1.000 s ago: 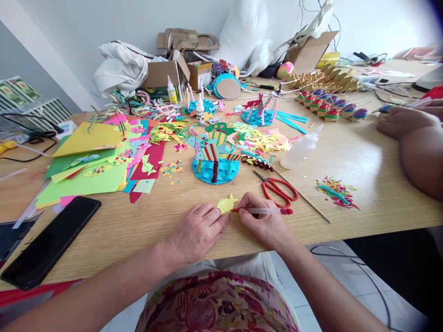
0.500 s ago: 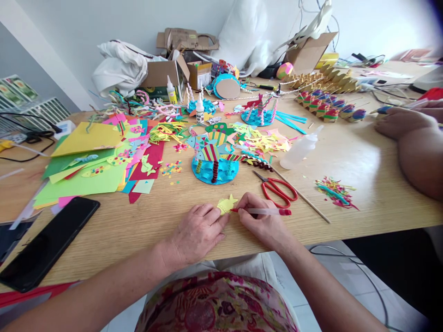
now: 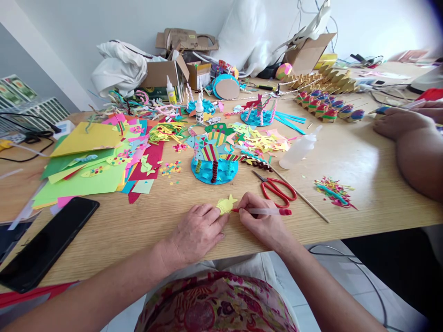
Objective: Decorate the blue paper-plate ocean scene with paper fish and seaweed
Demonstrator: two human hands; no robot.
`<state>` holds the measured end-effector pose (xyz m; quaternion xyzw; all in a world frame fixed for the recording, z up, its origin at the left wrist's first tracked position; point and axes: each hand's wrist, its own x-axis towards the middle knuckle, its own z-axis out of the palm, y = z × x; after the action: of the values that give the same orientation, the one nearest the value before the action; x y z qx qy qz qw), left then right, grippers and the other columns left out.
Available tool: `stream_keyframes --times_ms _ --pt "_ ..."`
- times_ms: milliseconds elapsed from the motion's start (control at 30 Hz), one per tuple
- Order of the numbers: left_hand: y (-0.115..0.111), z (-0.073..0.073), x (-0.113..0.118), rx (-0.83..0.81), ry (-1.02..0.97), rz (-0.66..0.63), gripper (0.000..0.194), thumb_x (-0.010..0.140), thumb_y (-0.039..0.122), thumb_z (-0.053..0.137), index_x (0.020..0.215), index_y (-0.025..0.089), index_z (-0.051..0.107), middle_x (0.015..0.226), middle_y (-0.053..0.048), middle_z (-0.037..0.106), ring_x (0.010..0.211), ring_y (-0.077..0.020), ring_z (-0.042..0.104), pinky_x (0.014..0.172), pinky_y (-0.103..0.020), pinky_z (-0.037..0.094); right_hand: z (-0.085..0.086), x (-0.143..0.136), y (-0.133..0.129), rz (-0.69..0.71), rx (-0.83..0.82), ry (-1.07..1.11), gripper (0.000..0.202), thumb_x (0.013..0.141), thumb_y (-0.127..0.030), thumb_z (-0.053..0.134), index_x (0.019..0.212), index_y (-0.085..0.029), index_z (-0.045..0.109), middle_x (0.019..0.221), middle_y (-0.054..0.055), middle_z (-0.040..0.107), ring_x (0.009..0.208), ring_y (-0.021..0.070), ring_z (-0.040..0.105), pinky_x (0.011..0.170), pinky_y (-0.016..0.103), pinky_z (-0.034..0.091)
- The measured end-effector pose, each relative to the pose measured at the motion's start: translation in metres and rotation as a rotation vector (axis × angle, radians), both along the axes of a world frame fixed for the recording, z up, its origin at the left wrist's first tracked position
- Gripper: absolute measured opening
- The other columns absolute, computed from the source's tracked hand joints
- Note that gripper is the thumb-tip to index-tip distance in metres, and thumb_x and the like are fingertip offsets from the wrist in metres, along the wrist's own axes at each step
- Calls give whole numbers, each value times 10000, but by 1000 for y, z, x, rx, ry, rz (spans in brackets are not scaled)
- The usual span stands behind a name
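Note:
A small yellow paper fish (image 3: 226, 204) lies on the table near its front edge, with rows of marks along its body. My left hand (image 3: 199, 229) grips the fish's left end between thumb and fingers, pinning it to the wood. Closed around a pen (image 3: 266, 211) with a clear barrel and red ends is my right hand (image 3: 261, 219); the red tip meets the fish's lower right side. Just beyond stand a blue round base (image 3: 215, 174) with striped paper fish on fuzzy posts, and red-handled scissors (image 3: 277, 189) lying open.
A wooden stick (image 3: 308, 203) and paper scraps (image 3: 334, 191) lie to the right, near a glue bottle (image 3: 299, 150). Coloured paper (image 3: 79, 180) and a black phone (image 3: 51, 240) are at left. Another person's arm (image 3: 417, 147) rests on the table at far right.
The picture has shifted very slightly. Both hands stay in place, the pen tip still against the yellow paper fish.

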<state>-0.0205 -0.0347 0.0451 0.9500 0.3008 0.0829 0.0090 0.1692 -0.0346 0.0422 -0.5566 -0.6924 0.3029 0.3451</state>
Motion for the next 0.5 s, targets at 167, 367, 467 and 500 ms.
stream_keyframes --times_ms 167,367,467,500 --pt "-1 1 0 -19 -10 9 359 843 276 510 1176 149 469 1013 -67 537 980 -226 456 834 -383 413 1 0 0 -24 0 41 105 685 -109 437 634 -200 439 589 -33 514 524 98 451 480 210 322" --pt "-1 5 2 -35 5 20 380 825 300 541 1167 149 479 1011 -64 529 976 -223 451 827 -374 402 1 1 2 -9 -8 45 104 687 -113 436 627 -198 443 600 -28 520 541 103 461 500 214 338" --pt "-1 7 3 -48 22 29 422 820 319 547 1197 152 460 1013 -58 524 974 -222 445 825 -372 397 1 1 2 -1 4 58 106 684 -115 436 618 -198 439 580 -34 504 538 102 457 496 211 335" --pt "-1 7 3 -50 28 32 436 820 324 549 1208 153 452 1013 -56 523 972 -222 443 824 -371 396 1 1 1 0 5 58 108 683 -115 438 615 -198 439 572 -37 499 530 100 451 489 209 330"
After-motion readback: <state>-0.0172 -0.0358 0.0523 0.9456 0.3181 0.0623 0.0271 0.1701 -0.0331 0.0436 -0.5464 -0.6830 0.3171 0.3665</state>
